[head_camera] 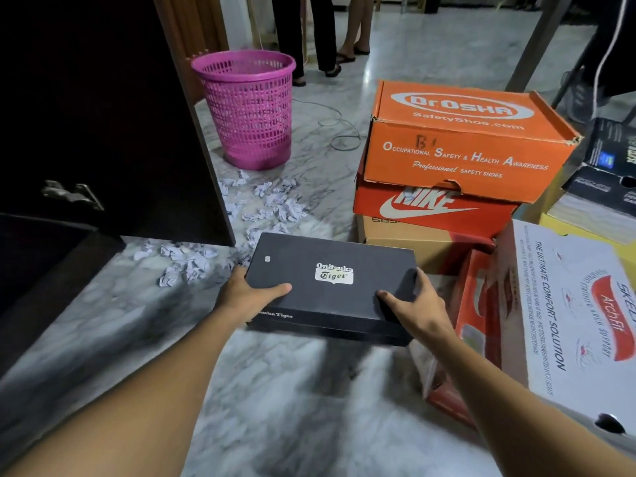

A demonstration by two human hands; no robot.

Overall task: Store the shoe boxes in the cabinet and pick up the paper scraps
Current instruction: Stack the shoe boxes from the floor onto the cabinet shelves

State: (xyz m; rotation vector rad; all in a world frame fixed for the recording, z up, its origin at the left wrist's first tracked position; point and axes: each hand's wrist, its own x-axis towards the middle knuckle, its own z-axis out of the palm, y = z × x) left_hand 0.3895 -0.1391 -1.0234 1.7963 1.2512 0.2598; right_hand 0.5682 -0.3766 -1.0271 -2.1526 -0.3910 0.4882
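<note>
We hold a black shoe box (330, 287) between both hands, its lid up and its long side facing us. Our left hand (247, 297) grips the near left corner: the thumb lies flat on the lid and the fingers wrap round the side, out of sight. Our right hand (413, 304) grips the near right corner in the same way, thumb on the lid and fingers curled over the right edge. The box seems to hang just above the floor (275, 407), with a dark shadow under it.

The cabinet (34, 256) stands at the left edge of the floor, dark inside, and its door (113, 125) stands open with a metal hinge (72, 194) showing. Crumpled paper scraps (272, 201) lie scattered on the floor along the foot of the door, from just beyond the black box up to a pink basket (247, 111). The basket stands upright beside the door's far edge, and a thin cable (337, 132) curls on the floor to its right.

On the right side of the floor the other boxes are stacked: an orange box (464, 142) on a red box (430, 210), which sits on a brown box (413, 246). A white box (568, 321) lies tilted nearer to us, just beside our right forearm. Legs of people (327, 36) standing show at the far edge.
</note>
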